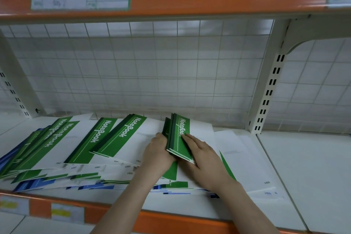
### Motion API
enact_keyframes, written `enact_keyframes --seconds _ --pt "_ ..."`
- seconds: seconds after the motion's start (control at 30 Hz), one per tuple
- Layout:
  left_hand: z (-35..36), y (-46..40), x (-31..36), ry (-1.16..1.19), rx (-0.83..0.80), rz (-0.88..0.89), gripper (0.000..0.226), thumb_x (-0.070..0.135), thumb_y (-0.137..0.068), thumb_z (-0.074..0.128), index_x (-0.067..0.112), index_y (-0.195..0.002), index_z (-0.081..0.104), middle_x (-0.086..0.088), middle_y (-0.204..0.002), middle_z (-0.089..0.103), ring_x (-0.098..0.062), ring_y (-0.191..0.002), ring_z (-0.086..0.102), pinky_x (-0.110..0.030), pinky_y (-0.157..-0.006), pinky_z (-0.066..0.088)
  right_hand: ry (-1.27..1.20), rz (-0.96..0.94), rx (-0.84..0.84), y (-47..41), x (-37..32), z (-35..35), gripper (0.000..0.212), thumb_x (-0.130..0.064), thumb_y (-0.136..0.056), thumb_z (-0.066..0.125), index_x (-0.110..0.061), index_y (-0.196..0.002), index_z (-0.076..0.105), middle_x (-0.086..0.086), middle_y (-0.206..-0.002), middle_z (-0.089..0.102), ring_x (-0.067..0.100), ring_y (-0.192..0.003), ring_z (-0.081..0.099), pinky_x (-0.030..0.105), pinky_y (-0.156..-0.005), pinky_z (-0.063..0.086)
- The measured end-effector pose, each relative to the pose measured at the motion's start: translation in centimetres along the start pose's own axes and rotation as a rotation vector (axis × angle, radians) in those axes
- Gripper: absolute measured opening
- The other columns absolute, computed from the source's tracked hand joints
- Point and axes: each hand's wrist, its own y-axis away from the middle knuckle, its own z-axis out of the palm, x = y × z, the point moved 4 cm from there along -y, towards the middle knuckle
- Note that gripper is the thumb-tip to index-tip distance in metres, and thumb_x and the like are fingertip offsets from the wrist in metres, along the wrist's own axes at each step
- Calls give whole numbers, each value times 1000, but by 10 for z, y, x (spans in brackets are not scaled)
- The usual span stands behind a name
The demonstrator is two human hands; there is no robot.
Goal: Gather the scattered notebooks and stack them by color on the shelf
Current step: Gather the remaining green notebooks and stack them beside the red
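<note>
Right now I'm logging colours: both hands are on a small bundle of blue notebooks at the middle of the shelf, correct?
Not quite. The bundle between the left hand and right hand is green, not blue, as the head view shows. It does sit mid-shelf.

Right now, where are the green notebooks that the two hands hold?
Centre of the head view, on the white shelf: the green notebooks sit between left hand and right hand.
</note>
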Motion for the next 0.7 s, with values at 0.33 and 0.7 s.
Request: enact_keyframes --seconds 0.33,0.7 --pt "3 -14 -9 948 -229 -414 40 45 -92 56 7 -106 62 -14 -82 73 -25 -65 71 -28 -48 52 46 -68 -86 -2 -4 -5 65 -50 -93 47 -24 -149 26 -7 -153 30 12 -137 32 24 -111 22" --pt "-10 -16 -18 786 -147 -257 26 0 -90 54 13 -113 49 -10 -94 64 -23 -76 65 -28 -54 49 53 302 -47 8 35 -33 18 -22 -96 42 -11 -98 57 3 -106 59 20 -94 54 33 -82 48"
